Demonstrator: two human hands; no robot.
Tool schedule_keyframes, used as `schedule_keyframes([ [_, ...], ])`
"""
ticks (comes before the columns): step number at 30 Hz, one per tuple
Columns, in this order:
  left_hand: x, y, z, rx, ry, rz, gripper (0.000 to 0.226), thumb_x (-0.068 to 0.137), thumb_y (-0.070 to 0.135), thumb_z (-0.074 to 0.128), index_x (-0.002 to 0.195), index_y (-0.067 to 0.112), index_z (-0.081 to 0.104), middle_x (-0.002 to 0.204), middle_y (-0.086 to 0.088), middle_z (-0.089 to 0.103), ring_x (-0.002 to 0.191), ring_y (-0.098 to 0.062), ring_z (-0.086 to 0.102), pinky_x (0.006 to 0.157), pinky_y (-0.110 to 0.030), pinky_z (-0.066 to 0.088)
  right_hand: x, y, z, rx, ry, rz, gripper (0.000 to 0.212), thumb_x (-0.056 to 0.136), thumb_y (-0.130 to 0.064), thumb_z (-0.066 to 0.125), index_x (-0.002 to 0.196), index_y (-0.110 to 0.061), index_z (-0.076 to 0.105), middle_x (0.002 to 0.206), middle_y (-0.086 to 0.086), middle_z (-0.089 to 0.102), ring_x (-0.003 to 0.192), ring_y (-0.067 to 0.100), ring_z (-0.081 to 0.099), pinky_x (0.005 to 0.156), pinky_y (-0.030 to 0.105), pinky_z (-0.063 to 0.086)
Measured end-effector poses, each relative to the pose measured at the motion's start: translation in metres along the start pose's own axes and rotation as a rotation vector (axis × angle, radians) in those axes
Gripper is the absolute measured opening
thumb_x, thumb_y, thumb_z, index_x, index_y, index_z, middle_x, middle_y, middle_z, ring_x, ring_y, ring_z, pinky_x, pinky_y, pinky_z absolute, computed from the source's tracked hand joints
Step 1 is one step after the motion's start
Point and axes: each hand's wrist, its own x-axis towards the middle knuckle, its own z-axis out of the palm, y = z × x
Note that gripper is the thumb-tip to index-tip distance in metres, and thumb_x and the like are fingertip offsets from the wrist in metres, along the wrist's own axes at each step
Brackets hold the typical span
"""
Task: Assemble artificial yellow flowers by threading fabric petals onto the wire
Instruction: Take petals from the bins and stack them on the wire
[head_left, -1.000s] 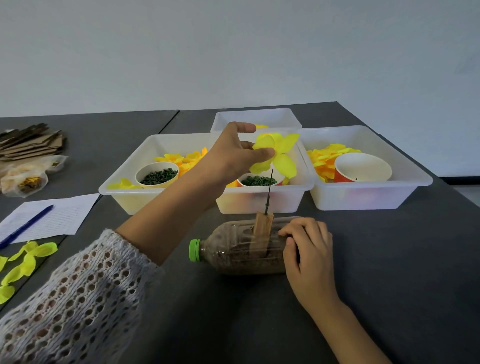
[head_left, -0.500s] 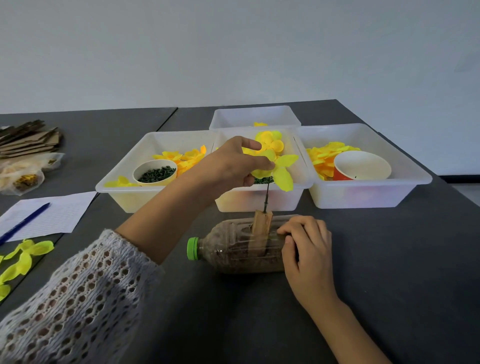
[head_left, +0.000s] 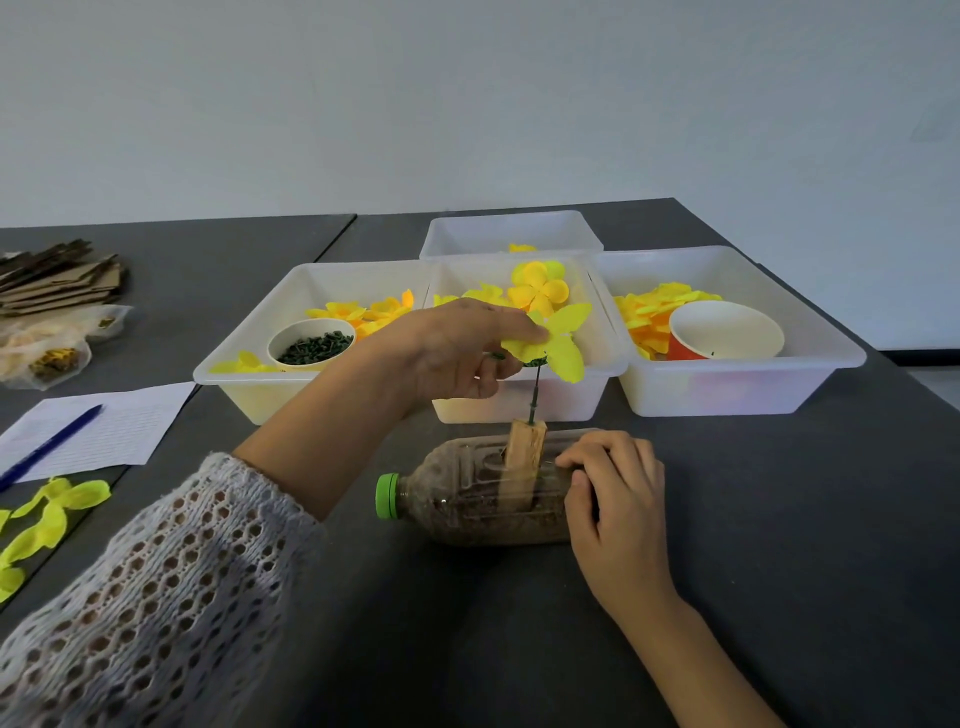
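Note:
A thin green wire stands upright in a wooden block set into a plastic bottle that lies on its side with a green cap. My left hand pinches a yellow fabric petal piece at the wire's top, and the wire passes through the petal. My right hand grips the bottle's right end and holds it against the table.
Three white bins hold yellow petals, a cup of green pieces and an orange-and-white cup; a fourth bin stands behind. Paper with a blue pen, loose petals and cardboard lie at the left.
My left hand has brought the petal piece down from above the wire onto its top, so less bare wire shows. My right hand has stayed on the bottle.

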Motion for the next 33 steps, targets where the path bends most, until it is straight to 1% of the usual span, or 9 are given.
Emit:
schedule_keyframes([
  [3, -0.002, 0.0, 0.001, 0.046, 0.053, 0.051, 0.017, 0.088, 0.016, 0.071, 0.098, 0.021, 0.058, 0.085, 0.005, 0.067, 0.068, -0.008, 0.062, 0.06, -0.023, 0.047, 0.0, 0.0, 0.0, 0.0, -0.007, 0.001, 0.022, 0.09, -0.019, 0.041, 0.092, -0.017, 0.063, 0.099, -0.004, 0.057, 0.095, 0.007, 0.045, 0.081, 0.014, 0.03],
  [6, -0.001, -0.005, 0.0, 0.201, 0.185, 0.186, 0.051, 0.082, 0.022, 0.077, 0.125, 0.026, 0.049, 0.124, 0.001, 0.057, 0.107, -0.013, 0.058, 0.09, -0.033, 0.049, 0.001, 0.0, 0.0, 0.003, -0.008, 0.001, 0.022, 0.09, -0.019, 0.041, 0.091, -0.018, 0.063, 0.099, -0.004, 0.057, 0.096, 0.007, 0.045, 0.081, 0.013, 0.029],
  [8, -0.003, -0.009, 0.001, 0.308, 0.251, 0.377, 0.045, 0.082, 0.019, 0.077, 0.119, 0.029, 0.054, 0.131, 0.001, 0.05, 0.113, -0.008, 0.051, 0.084, -0.022, 0.045, 0.001, 0.0, 0.0, 0.006, -0.004, 0.002, 0.023, 0.09, -0.019, 0.041, 0.091, -0.018, 0.063, 0.099, -0.005, 0.057, 0.096, 0.006, 0.044, 0.082, 0.013, 0.029],
  [11, -0.004, -0.015, 0.002, 0.389, 0.192, 0.608, 0.013, 0.088, 0.01, 0.07, 0.095, 0.02, 0.068, 0.117, 0.004, 0.064, 0.111, 0.002, 0.055, 0.076, -0.007, 0.041, 0.0, 0.001, 0.001, 0.014, 0.0, -0.007, 0.022, 0.089, -0.018, 0.041, 0.091, -0.018, 0.063, 0.1, -0.006, 0.056, 0.096, 0.005, 0.042, 0.081, 0.015, 0.03],
  [14, -0.003, -0.028, 0.007, 0.312, 0.088, 0.626, 0.014, 0.098, 0.012, 0.058, 0.093, 0.006, 0.07, 0.102, 0.009, 0.07, 0.101, 0.013, 0.059, 0.078, -0.001, 0.04, 0.0, 0.002, 0.001, 0.014, -0.003, -0.007, 0.021, 0.089, -0.017, 0.042, 0.092, -0.019, 0.062, 0.101, -0.007, 0.055, 0.097, 0.005, 0.043, 0.079, 0.018, 0.031],
  [18, 0.001, -0.049, 0.018, 0.186, 0.084, 0.575, 0.018, 0.102, 0.022, 0.051, 0.101, 0.013, 0.067, 0.119, 0.004, 0.067, 0.104, 0.007, 0.059, 0.077, -0.003, 0.041, 0.0, 0.001, 0.001, 0.008, -0.009, -0.004, 0.021, 0.089, -0.017, 0.042, 0.093, -0.019, 0.062, 0.101, -0.006, 0.055, 0.096, 0.007, 0.044, 0.079, 0.018, 0.031],
  [22, 0.001, -0.06, 0.028, 0.162, 0.074, 0.601, 0.038, 0.106, 0.022, 0.039, 0.094, 0.003, 0.07, 0.121, -0.007, 0.069, 0.117, -0.003, 0.059, 0.092, -0.006, 0.039, 0.0, 0.001, 0.0, -0.009, -0.013, -0.004, 0.021, 0.089, -0.018, 0.041, 0.092, -0.018, 0.063, 0.1, -0.005, 0.056, 0.096, 0.008, 0.044, 0.078, 0.022, 0.032],
  [29, 0.004, -0.076, 0.025, 0.188, 0.199, 0.594, 0.028, 0.101, 0.01, 0.047, 0.103, 0.013, 0.075, 0.111, -0.003, 0.072, 0.1, -0.02, 0.064, 0.088, -0.034, 0.047, 0.001, 0.0, 0.001, -0.012, -0.012, 0.006, 0.022, 0.089, -0.018, 0.041, 0.091, -0.017, 0.063, 0.1, -0.004, 0.056, 0.096, 0.007, 0.044, 0.078, 0.021, 0.032],
  [33, 0.004, -0.085, 0.024, 0.267, 0.202, 0.626, 0.025, 0.101, 0.016, 0.052, 0.119, 0.015, 0.071, 0.121, 0.006, 0.068, 0.118, -0.007, 0.059, 0.102, -0.035, 0.047, 0.001, 0.0, 0.002, -0.015, -0.002, 0.001, 0.022, 0.089, -0.017, 0.041, 0.091, -0.016, 0.063, 0.099, -0.003, 0.057, 0.095, 0.008, 0.044, 0.077, 0.02, 0.031],
])
